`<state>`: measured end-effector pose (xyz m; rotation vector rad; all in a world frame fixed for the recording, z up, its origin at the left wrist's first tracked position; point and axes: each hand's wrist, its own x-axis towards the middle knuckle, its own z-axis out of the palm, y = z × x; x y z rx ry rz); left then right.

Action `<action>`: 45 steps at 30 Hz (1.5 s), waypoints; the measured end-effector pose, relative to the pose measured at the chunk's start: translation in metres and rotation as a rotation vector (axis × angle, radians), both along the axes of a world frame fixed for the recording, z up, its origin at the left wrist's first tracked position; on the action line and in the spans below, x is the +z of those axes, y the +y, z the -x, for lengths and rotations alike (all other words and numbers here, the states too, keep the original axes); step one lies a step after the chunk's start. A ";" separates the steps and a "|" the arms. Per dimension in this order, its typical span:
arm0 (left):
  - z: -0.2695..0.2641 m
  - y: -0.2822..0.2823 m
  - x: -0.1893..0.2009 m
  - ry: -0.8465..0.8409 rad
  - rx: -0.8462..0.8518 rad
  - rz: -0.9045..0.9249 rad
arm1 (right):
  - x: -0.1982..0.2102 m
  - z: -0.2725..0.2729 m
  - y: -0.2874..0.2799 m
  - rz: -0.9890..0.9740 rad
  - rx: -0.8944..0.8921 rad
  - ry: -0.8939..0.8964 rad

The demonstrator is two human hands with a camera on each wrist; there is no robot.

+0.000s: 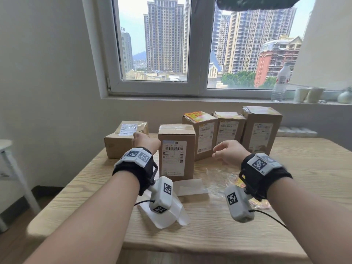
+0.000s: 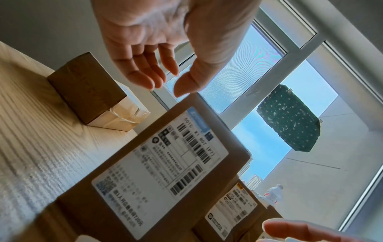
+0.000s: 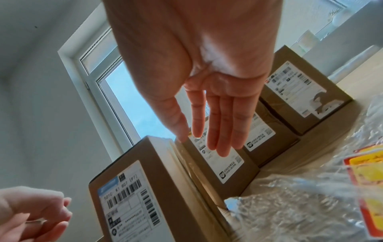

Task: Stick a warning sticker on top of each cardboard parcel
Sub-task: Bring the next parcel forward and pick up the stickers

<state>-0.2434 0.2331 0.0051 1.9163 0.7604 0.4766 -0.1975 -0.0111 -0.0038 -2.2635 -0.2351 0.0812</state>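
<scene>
Several cardboard parcels stand on the wooden table (image 1: 304, 168). A low flat parcel (image 1: 122, 143) lies at the left and a tall one (image 1: 177, 153) in front; neither has a sticker on top. Of three more behind, one parcel (image 1: 203, 136) has a red and yellow warning sticker (image 1: 195, 116) on top. My left hand (image 1: 143, 139) hovers empty between the flat and tall parcels, fingers loosely bent (image 2: 145, 78). My right hand (image 1: 222, 151) hangs empty to the right of the tall parcel (image 3: 145, 188), fingers straight (image 3: 219, 131).
A clear plastic bag of red and yellow stickers (image 1: 242, 182) lies under my right wrist. White backing sheets (image 1: 190, 186) lie near the table's front. A water bottle (image 1: 282, 82) and paper cups (image 1: 308, 95) stand on the windowsill. A white stool (image 1: 13, 168) is at the left.
</scene>
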 end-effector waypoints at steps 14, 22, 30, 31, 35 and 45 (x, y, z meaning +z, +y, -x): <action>-0.036 0.008 0.046 0.157 -0.616 -0.152 | 0.064 -0.071 0.040 0.465 0.060 -0.402; -0.067 0.015 0.039 0.188 -0.774 -0.171 | 0.037 -0.131 0.073 0.750 0.130 -0.539; -0.078 0.022 0.035 0.152 -0.737 -0.152 | 0.023 -0.153 0.078 0.740 0.019 -0.668; -0.078 0.022 0.035 0.153 -0.742 -0.153 | 0.023 -0.153 0.078 0.733 0.021 -0.668; -0.079 0.021 0.034 0.163 -0.730 -0.141 | 0.022 -0.146 0.076 0.674 0.035 -0.650; -0.050 0.004 0.041 -0.096 -0.486 -0.193 | 0.038 -0.088 0.030 0.484 0.010 -0.528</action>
